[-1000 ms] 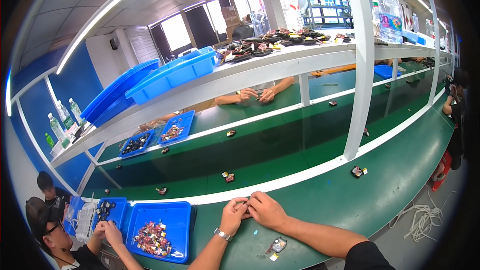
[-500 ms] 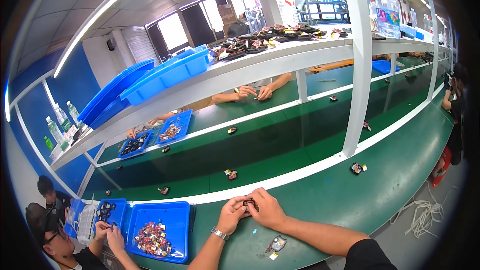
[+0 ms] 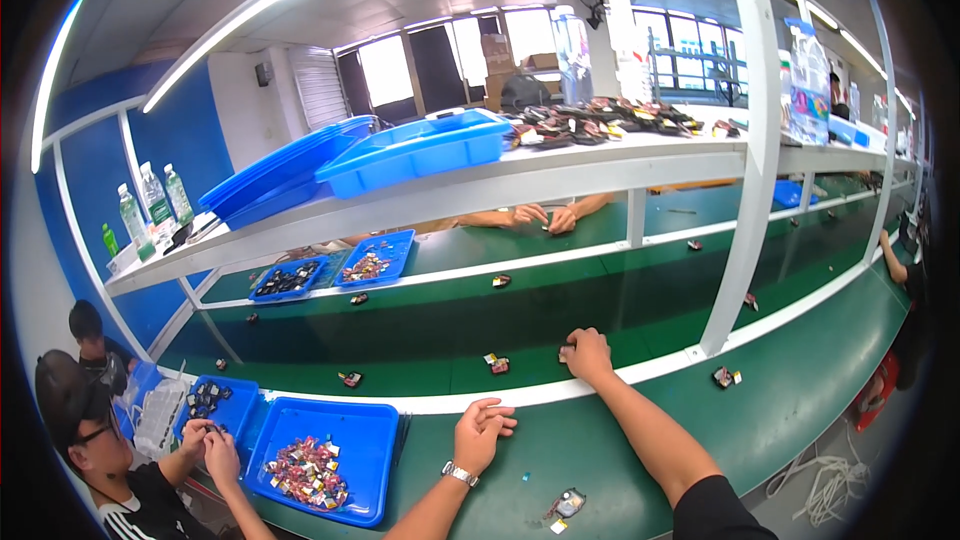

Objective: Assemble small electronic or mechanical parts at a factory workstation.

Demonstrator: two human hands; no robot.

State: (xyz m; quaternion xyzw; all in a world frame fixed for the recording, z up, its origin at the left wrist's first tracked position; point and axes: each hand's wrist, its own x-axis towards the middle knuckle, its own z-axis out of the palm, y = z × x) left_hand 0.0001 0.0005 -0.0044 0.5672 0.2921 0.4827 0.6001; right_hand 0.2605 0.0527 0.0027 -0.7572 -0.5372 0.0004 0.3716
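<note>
My right hand (image 3: 588,353) reaches over the white rail onto the dark green belt. Its fingers are closed on a small dark part with a reddish patch (image 3: 566,352), mostly covered by the fingertips. My left hand (image 3: 483,432), with a metal watch on its wrist, hovers over the near green bench, its fingers apart and nothing in them. Below it on the bench lies a small grey-and-black part (image 3: 570,502) with a white-yellow tag. On the belt just left of my right hand sits a similar small wired part (image 3: 497,364).
Left of my left hand stands a blue tray (image 3: 375,470) of small red-wired parts. Beside it a co-worker handles something over another blue tray (image 3: 238,402). A white post (image 3: 735,240) and a loaded shelf (image 3: 440,175) stand ahead. Across the belt, another person's hands (image 3: 548,218) work.
My hands have parted. The right one has moved forward from the near bench to the belt with the small dark part; the left has opened and stayed over the bench. The view has shifted.
</note>
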